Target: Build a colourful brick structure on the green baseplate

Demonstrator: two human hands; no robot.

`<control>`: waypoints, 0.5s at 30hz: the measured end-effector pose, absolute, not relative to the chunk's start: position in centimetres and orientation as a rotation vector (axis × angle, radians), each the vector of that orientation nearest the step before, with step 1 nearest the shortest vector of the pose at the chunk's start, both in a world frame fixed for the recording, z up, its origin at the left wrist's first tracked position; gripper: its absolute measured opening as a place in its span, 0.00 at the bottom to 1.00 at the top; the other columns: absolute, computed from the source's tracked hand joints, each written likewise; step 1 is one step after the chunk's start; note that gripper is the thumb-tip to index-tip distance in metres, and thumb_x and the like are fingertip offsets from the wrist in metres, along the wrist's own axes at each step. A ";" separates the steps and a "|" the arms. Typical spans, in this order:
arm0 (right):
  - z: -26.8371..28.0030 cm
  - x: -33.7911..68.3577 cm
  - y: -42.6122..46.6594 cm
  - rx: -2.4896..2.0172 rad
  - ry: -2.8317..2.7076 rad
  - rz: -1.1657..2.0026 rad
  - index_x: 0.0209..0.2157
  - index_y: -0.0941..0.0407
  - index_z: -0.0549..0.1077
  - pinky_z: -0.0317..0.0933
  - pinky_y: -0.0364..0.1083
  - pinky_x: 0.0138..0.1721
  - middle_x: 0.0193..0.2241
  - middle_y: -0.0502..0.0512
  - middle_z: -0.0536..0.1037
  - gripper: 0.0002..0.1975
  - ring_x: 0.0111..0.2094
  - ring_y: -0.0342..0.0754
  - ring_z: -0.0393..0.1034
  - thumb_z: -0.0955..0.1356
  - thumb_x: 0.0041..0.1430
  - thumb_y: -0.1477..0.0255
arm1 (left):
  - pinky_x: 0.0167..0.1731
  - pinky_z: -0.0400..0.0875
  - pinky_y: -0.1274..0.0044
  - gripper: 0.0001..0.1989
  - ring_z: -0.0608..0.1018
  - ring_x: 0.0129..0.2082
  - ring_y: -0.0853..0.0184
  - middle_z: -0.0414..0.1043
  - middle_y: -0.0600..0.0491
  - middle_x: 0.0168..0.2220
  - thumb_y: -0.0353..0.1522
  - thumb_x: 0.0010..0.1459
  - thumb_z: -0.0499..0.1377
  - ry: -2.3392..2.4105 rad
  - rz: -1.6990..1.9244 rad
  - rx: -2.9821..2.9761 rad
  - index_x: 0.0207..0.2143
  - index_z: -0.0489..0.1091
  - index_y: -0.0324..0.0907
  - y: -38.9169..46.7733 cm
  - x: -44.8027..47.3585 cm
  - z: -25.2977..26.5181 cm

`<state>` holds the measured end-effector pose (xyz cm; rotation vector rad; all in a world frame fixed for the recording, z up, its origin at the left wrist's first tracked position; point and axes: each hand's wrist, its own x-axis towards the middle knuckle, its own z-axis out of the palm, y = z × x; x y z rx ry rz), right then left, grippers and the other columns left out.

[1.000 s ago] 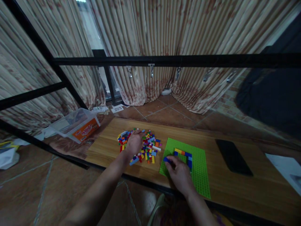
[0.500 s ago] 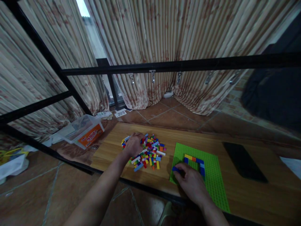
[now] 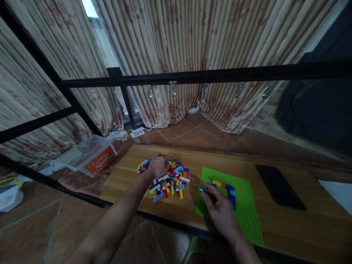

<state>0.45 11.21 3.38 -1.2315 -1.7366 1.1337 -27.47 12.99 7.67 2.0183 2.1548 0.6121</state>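
Observation:
My left hand (image 3: 159,165) is over a pile of small coloured building bricks (image 3: 172,183), palm down. Its fingers reach out across the bricks, partly hidden by the back of the hand; they look loosely apart. Between the thumb and forefinger of my right hand (image 3: 220,207) is a small blue brick (image 3: 202,190). That hand hovers over the left part of a green baseplate (image 3: 249,216). Yellow, orange and blue bricks (image 3: 231,189) form a cornered outline on the plate, partly covered by my right hand.
A black flat slab (image 3: 279,187) lies right of the baseplate on the wooden table (image 3: 181,216). On the floor at the left stands a clear plastic box (image 3: 95,157) with an orange label. A black metal bar (image 3: 187,79) crosses in front of the curtains.
My right hand has lifted and turned slightly with the blue brick, its fingers a little more extended. My left hand stays at the pile, shifted slightly. The whole view has moved a little.

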 end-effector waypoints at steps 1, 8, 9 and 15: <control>3.6 0.3 11.2 -1.211 -1.636 1.203 0.47 0.52 0.76 0.67 0.50 0.39 0.37 0.55 0.81 0.21 0.36 0.52 0.74 0.68 0.53 0.59 | 0.51 0.67 0.68 0.16 0.78 0.42 0.58 0.79 0.47 0.38 0.25 0.52 0.54 2.171 0.635 2.005 0.41 0.76 0.42 12.7 -27.4 7.9; 5.1 -0.7 11.1 -0.928 -0.844 1.899 0.42 0.54 0.76 0.59 0.41 0.23 0.27 0.53 0.77 0.19 0.24 0.44 0.67 0.67 0.53 0.58 | 0.44 0.73 0.69 0.15 0.80 0.38 0.61 0.77 0.49 0.40 0.36 0.57 0.55 1.706 1.359 1.177 0.44 0.73 0.40 8.1 -21.9 7.6; 5.3 -0.9 10.9 -0.912 -0.823 1.940 0.40 0.55 0.77 0.59 0.41 0.22 0.28 0.54 0.77 0.19 0.24 0.44 0.67 0.67 0.53 0.57 | 0.42 0.74 0.69 0.17 0.80 0.36 0.63 0.77 0.50 0.38 0.38 0.56 0.57 1.602 1.423 0.990 0.45 0.72 0.40 7.3 -20.5 7.2; 5.2 -2.7 10.0 -0.896 -0.941 1.903 0.37 0.54 0.77 0.55 0.38 0.19 0.26 0.48 0.76 0.19 0.21 0.39 0.63 0.75 0.43 0.60 | 0.41 0.75 0.71 0.16 0.80 0.36 0.64 0.77 0.50 0.37 0.40 0.51 0.62 1.386 1.537 0.641 0.40 0.73 0.39 5.2 -13.6 5.6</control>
